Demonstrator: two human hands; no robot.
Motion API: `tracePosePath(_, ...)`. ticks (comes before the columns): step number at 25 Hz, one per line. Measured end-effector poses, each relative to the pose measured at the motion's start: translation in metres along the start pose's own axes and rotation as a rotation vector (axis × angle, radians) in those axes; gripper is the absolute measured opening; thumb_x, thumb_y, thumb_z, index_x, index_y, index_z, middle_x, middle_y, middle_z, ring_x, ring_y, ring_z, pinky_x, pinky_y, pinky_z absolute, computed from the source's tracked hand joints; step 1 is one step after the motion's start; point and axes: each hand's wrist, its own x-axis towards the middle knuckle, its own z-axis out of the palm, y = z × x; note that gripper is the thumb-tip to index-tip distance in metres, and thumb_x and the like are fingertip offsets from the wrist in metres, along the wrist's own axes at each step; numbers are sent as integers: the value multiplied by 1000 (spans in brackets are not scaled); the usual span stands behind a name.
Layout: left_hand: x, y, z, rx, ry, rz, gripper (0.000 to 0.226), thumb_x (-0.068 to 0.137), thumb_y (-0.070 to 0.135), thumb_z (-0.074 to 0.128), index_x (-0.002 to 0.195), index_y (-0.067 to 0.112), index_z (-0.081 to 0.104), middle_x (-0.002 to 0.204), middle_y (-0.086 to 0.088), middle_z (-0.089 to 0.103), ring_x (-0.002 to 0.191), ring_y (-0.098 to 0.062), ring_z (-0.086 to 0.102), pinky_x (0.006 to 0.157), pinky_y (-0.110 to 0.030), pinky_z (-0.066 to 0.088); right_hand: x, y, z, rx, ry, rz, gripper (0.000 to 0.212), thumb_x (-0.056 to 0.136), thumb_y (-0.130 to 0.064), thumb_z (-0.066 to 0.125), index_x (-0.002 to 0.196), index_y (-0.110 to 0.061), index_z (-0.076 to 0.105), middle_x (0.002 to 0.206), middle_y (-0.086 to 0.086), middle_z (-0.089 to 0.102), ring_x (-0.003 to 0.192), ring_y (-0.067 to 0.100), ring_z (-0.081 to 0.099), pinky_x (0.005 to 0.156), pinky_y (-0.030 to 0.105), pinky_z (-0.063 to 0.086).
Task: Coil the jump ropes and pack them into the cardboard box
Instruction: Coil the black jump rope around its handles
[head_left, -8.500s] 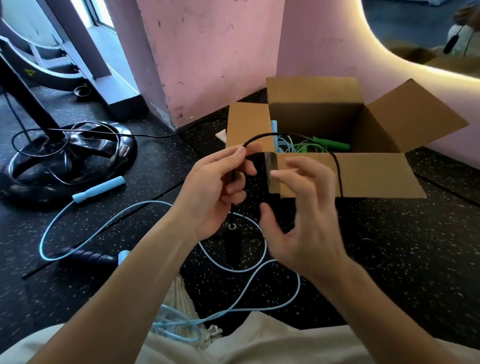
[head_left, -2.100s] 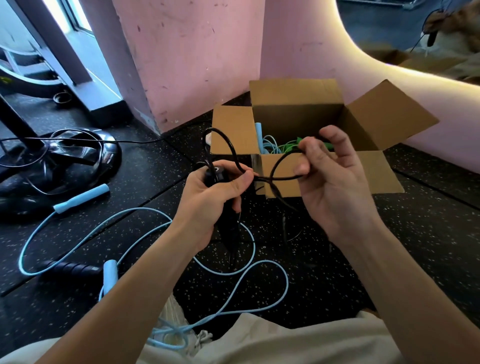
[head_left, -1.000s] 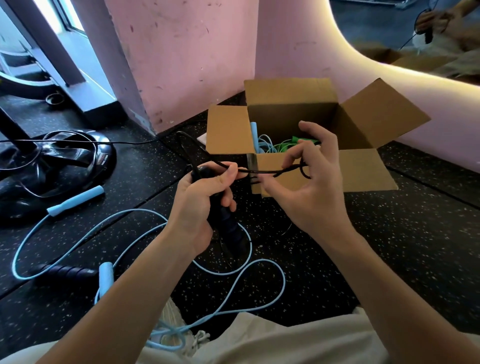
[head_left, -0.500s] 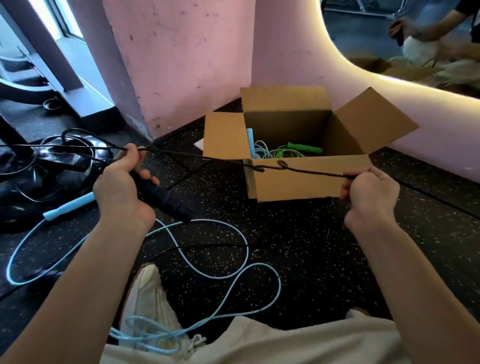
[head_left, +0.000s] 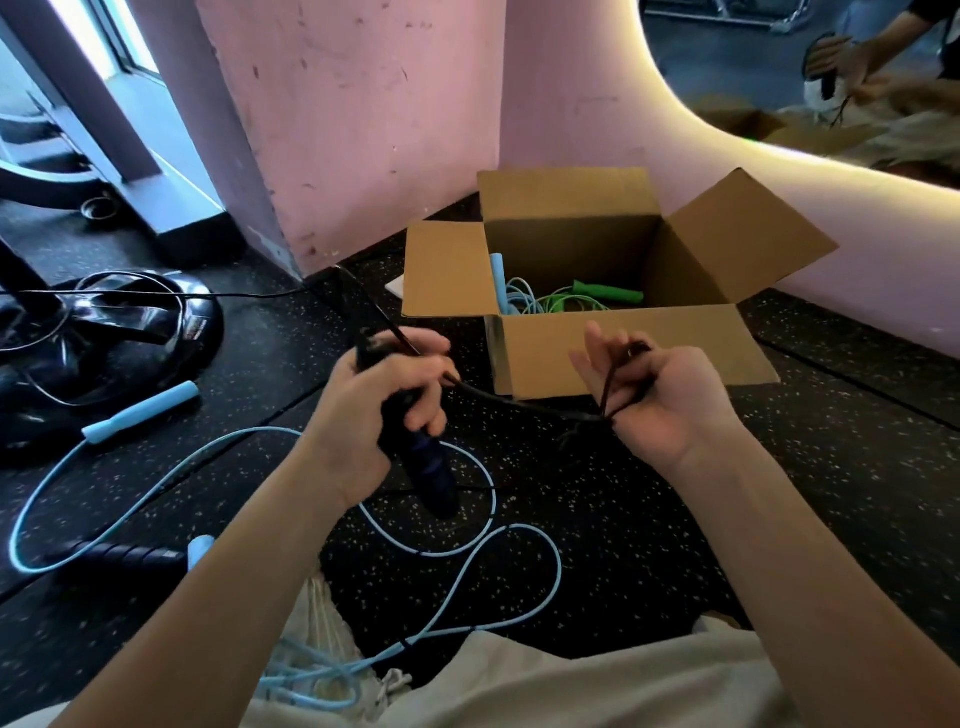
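1. Your left hand (head_left: 387, 400) is wrapped round the dark handle (head_left: 426, 467) of the black jump rope (head_left: 519, 405); the handle's long axis slants down and toward you, its free end pointing at the floor (head_left: 675, 519).
2. Your right hand (head_left: 660, 400) has its fingers curled round a gathered bight of the same cord, which sags in a short span between the two hands.
3. Beyond your left hand, the cord runs off up and to the left along the floor, so the slack still to gather lies on your left side.
4. The cardboard box (head_left: 623, 353) stands open just beyond your right hand, the nearer one to it, with a blue and a green rope already inside.
5. The light blue rope (head_left: 488, 519) lies uncoiled on the floor under your arms, so I judge the task about half done.
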Motion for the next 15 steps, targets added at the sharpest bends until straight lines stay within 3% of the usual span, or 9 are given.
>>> tracePosePath(3,-7,-5,0,327,-403,41,10,66,8,77,73,15,74,74,-29,56,43,-20,46,48,-25,44,-5,-4,7,211,-119,-26,32,95,12,26,91,-6,52,78,18,66,77,32,75,77,52,62)
tracePosePath(5,-11,-12,1,420,-624,-41,9,74,7,78,79,11,73,82,-31,65,47,-23,50,46,-21,44,-7,-9,10,304,-179,-53,30,94,8,31,85,-8,54,80,16,65,74,26,69,73,46,62)
tracePosePath(8,-11,-26,2,104,-746,-237,13,82,16,77,86,10,66,97,-27,72,44,-11,53,46,-23,42,-9,-13,9,234,-260,-136,24,77,2,40,76,-18,53,74,2,58,61,16,53,63,29,49)
tracePosePath(11,-7,-24,-1,-256,-603,-349,17,80,16,75,86,12,60,98,-24,73,40,-6,49,49,-24,46,-9,-15,5,173,-241,-213,25,81,-2,38,72,-23,49,64,-4,40,54,13,32,57,27,32)
tracePosePath(13,-7,-16,-1,-215,-383,-337,25,68,12,81,85,12,62,92,-19,74,37,-6,42,46,-23,43,-12,-15,6,152,-270,-257,28,81,1,34,71,-21,49,62,-4,26,53,14,21,54,28,26)
tracePosePath(15,-7,-11,-2,-97,-157,-308,31,60,1,74,88,14,72,84,-11,71,37,-7,38,43,-23,40,-19,-13,11,97,-303,-317,33,85,4,29,72,-19,49,61,-3,20,53,15,17,53,28,23)
